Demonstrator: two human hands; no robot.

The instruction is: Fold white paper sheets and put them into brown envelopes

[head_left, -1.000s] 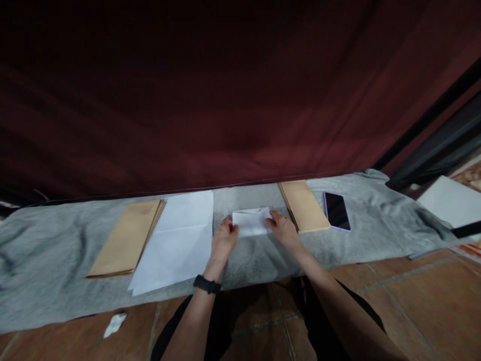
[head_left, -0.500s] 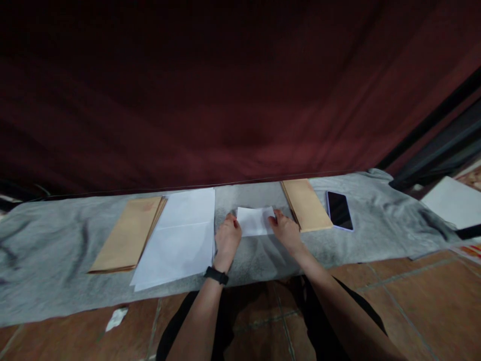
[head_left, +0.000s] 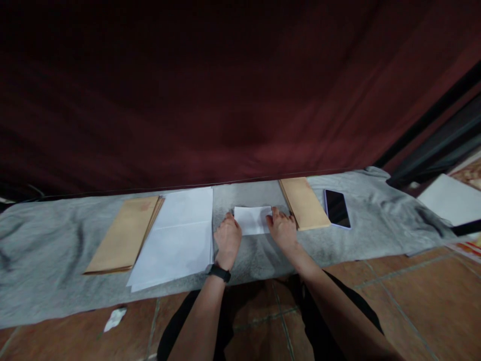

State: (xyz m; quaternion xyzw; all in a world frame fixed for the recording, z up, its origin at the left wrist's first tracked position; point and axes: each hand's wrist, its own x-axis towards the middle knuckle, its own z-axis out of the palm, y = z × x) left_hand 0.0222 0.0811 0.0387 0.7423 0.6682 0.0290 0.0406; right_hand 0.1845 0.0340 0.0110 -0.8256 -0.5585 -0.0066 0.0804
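Observation:
A small folded sheet of white paper (head_left: 253,220) lies on the grey cloth (head_left: 259,255) between my hands. My left hand (head_left: 228,235), with a dark band on its wrist, is closed on the paper's left edge. At the right edge, my right hand (head_left: 282,226) grips the paper with bent fingers, thumb toward its face. Just left of my left hand is a stack of larger white sheets (head_left: 175,240) with a crease across the top one. Brown envelopes (head_left: 306,205) lie right beside my right hand.
More brown envelopes (head_left: 122,235) are stacked at the left, touching the white sheets. A phone (head_left: 337,208) lies at the right. Behind the cloth hangs a dark red curtain (head_left: 240,115). A white scrap (head_left: 114,319) is on the tiled floor (head_left: 421,296) in front.
The folded paper lies flatter and straighter, its top edge now level. My right hand has shifted slightly, its fingers more along the paper's right edge. The view has moved a little.

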